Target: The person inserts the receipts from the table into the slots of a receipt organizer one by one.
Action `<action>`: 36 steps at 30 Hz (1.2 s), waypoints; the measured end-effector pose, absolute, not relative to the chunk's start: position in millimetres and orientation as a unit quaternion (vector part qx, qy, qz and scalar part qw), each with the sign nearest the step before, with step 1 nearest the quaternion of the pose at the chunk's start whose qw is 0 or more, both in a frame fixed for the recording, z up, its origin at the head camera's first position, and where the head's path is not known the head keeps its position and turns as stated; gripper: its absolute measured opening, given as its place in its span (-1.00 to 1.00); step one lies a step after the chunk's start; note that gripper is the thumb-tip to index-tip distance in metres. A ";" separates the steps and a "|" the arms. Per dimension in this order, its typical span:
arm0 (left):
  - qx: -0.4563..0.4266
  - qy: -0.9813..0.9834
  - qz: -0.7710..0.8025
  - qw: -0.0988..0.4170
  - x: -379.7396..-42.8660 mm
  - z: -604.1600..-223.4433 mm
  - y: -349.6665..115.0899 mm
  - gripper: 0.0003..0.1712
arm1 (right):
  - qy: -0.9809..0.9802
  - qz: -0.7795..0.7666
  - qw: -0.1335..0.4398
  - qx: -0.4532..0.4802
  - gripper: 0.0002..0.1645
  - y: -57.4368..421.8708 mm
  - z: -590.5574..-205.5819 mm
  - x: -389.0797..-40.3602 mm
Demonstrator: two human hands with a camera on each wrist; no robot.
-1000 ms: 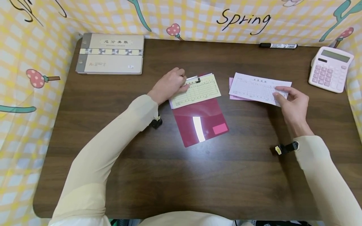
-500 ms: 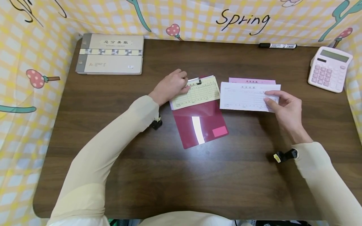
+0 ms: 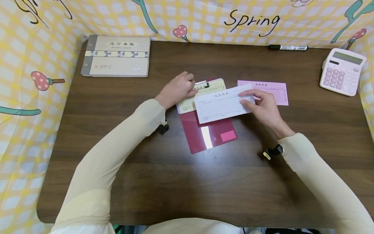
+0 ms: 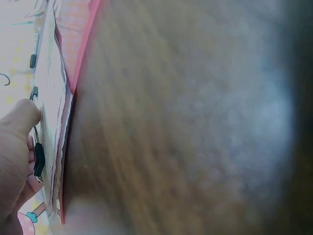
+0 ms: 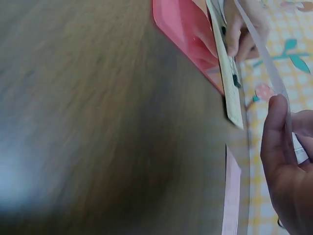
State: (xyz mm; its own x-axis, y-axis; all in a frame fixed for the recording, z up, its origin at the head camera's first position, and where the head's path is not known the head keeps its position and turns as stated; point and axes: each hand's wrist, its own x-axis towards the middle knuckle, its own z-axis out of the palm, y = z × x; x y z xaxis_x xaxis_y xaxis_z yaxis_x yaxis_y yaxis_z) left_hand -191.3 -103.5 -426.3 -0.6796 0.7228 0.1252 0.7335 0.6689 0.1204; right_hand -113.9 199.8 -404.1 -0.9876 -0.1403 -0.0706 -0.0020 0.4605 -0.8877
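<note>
A dark red clipboard [image 3: 191,133] lies tilted on the table, with a yellow printed form [image 3: 185,106] and other sheets under its metal clip [image 3: 206,85]. My left hand [image 3: 176,89] grips that clip at the clipboard's top, the thumb pressing on it in the left wrist view. Between thumb and fingers, my right hand [image 3: 264,109] pinches the right end of a white printed form [image 3: 222,107]. That form hangs over the clipboard and covers part of the yellow one. A pink printed form [image 3: 276,92] lies behind my right hand, partly hidden by the white form.
A grey ledger book [image 3: 119,61] lies at the back left. Along the back edge is a black marker [image 3: 289,47], and a pink and white calculator [image 3: 342,73] stands at the back right. Checked yellow cloth [image 3: 204,19] walls the table's back and sides.
My right hand has carried the white form left, from above the pink form to over the clipboard, uncovering much of the pink one. My left hand stays at the clip.
</note>
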 end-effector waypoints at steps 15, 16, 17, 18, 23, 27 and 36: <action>-0.390 -0.915 -0.100 0.014 -193.1 -425.9 -102.2 -0.60 | 0.894 -0.420 0.131 -0.088 -0.71 151.8 -417.1 -145.5; -0.387 -0.917 -0.100 0.011 -192.8 -425.8 -102.6 -0.60 | 0.897 -0.413 0.132 -0.091 -0.70 150.0 -417.7 -146.3; -0.384 -0.918 -0.100 0.009 -192.4 -425.6 -102.9 -0.60 | 0.898 -0.409 0.134 -0.092 -0.70 148.5 -418.7 -147.2; -0.381 -0.919 -0.100 0.006 -192.1 -425.6 -103.3 -0.59 | 0.900 -0.405 0.134 -0.093 -0.69 147.2 -419.5 -147.9; -0.377 -0.921 -0.102 0.005 -191.7 -425.9 -104.9 -0.58 | 0.905 -0.394 0.133 -0.091 -0.68 143.9 -420.8 -149.0; -0.378 -0.918 -0.118 0.005 -192.3 -428.8 -107.8 -0.55 | 0.904 -0.394 0.136 -0.090 -0.68 142.3 -419.8 -149.7; -0.361 -0.921 -0.146 0.002 -190.9 -430.8 -106.9 -0.53 | 0.907 -0.386 0.145 -0.087 -0.67 140.6 -419.8 -151.3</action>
